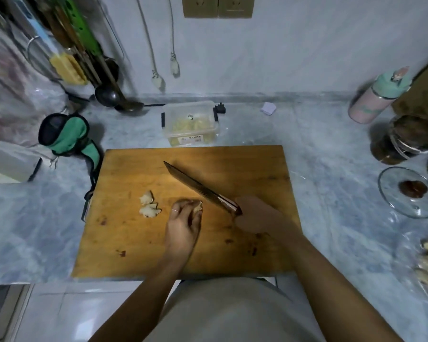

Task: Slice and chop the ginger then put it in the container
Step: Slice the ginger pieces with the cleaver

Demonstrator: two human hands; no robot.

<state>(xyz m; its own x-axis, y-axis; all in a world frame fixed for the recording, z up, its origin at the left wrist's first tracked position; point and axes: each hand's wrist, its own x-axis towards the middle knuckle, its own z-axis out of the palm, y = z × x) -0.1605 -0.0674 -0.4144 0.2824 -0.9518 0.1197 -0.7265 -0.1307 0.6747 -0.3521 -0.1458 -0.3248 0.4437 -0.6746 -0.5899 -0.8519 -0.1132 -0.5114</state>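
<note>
Left hand [183, 224] at frame centre, fingers curled round ginger piece [198, 206] on cutting board [124, 243]. Right hand [255, 217], blurred, apparently gripping knife [195, 187] handle, blade angled toward upper left. Two ginger chunks [148, 204] left of hand. Container [190, 123] on worktop [331, 156] above board.

Left hand [183, 223] curls, fingertips pinched; right hand [255, 215] closed in a grip (blurred), both forearms reaching forward.
</note>
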